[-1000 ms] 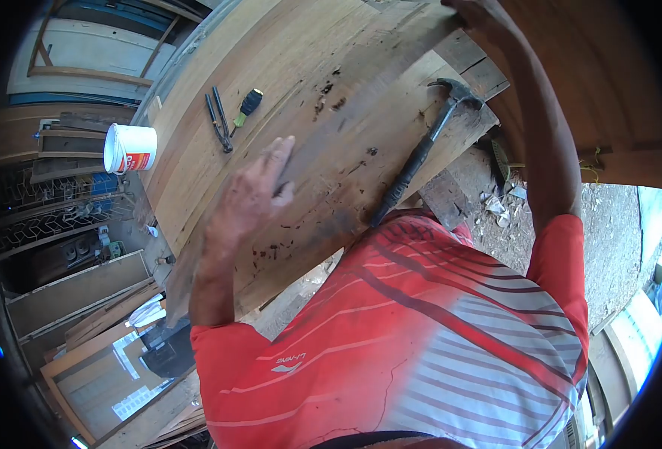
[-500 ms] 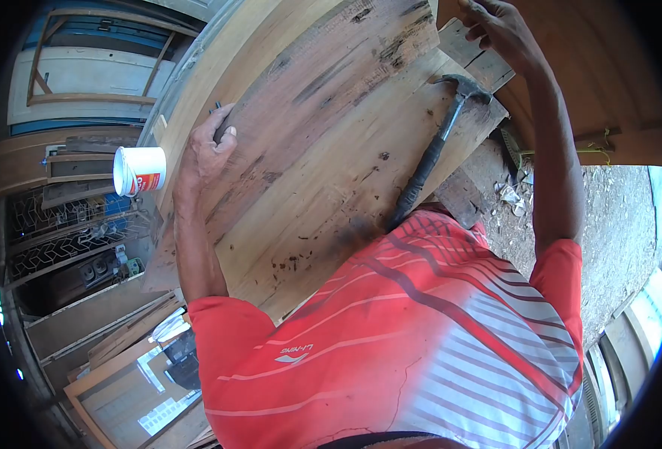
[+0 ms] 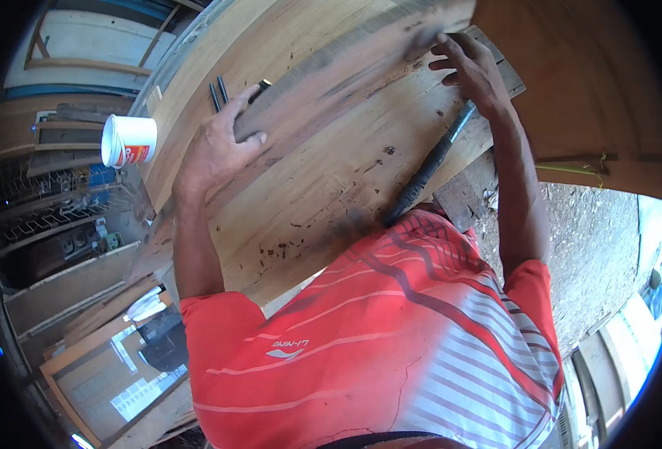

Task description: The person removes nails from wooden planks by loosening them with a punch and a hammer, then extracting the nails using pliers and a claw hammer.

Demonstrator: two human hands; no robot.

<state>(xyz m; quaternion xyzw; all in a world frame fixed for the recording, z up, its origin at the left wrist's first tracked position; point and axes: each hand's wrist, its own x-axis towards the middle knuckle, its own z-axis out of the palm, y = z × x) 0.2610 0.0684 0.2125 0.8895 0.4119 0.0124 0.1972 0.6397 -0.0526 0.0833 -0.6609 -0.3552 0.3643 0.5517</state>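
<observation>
A long rough wooden plank (image 3: 338, 82) with dark stains, blurred by motion, lies tilted above a wide smooth board (image 3: 323, 176). My left hand (image 3: 222, 146) is closed round the plank's left part, the thumb on the near side. At its right end, my right hand (image 3: 473, 71) has its fingers apart and partly bent, close to the plank; whether the fingertips touch it I cannot tell. Below that hand a hammer (image 3: 428, 165) rests on the board, its dark wrapped handle towards my shirt and its head hidden behind the hand.
Two thin dark rods (image 3: 218, 93) and a dark piece with a shiny end (image 3: 260, 90) lie beyond my left hand. A white tub (image 3: 129, 141) stands at the left. Dark crumbs (image 3: 282, 248) are scattered on the board. A brown panel (image 3: 570, 90) rises at the right.
The plank has tilted up and shifted away, showing more of the rods behind it. My right hand has come down and left over the hammer's head. My left hand has moved slightly right.
</observation>
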